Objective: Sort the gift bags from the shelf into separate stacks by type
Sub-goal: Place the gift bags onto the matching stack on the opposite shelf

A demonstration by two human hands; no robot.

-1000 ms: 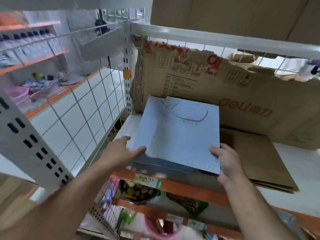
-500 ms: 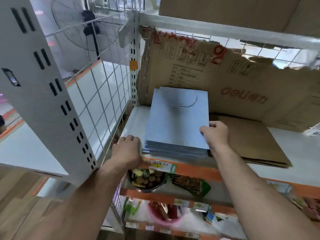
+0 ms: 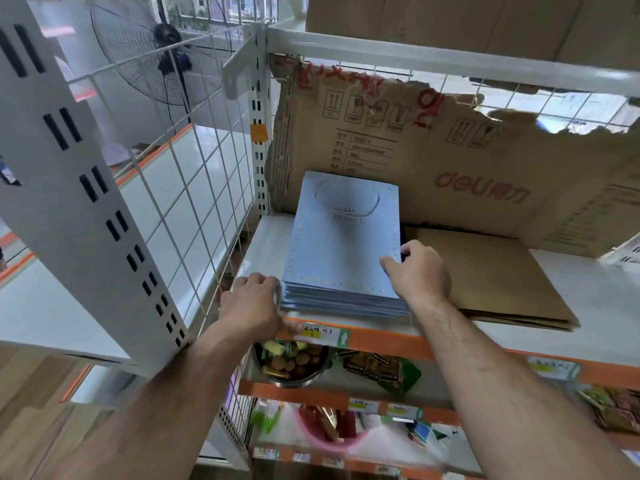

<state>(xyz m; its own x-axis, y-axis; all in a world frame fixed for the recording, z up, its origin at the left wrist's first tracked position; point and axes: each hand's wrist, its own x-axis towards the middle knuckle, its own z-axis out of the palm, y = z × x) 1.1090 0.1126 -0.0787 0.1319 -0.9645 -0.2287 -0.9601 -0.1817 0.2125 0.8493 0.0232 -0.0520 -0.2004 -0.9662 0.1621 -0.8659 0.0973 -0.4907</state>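
Note:
A stack of flat light-blue gift bags (image 3: 341,244) lies on the white shelf (image 3: 588,296), its front edge at the orange shelf lip. My left hand (image 3: 254,301) presses against the stack's front left corner, fingers curled along its side. My right hand (image 3: 419,270) grips the stack's right edge, thumb on the top bag and fingers tucked down the side. To the right of it lies a flat pile of brown paper bags (image 3: 498,282), partly under my right hand.
A torn brown cardboard sheet (image 3: 450,157) stands behind both stacks. A white wire grid panel (image 3: 194,188) and slotted upright close the left side. Lower shelves hold a metal bowl of snacks (image 3: 291,363), packets and a pink basin (image 3: 332,434).
The blue stack now lies squared on the shelf. My left hand has come in to touch its left corner, and my right hand has shifted along the right edge.

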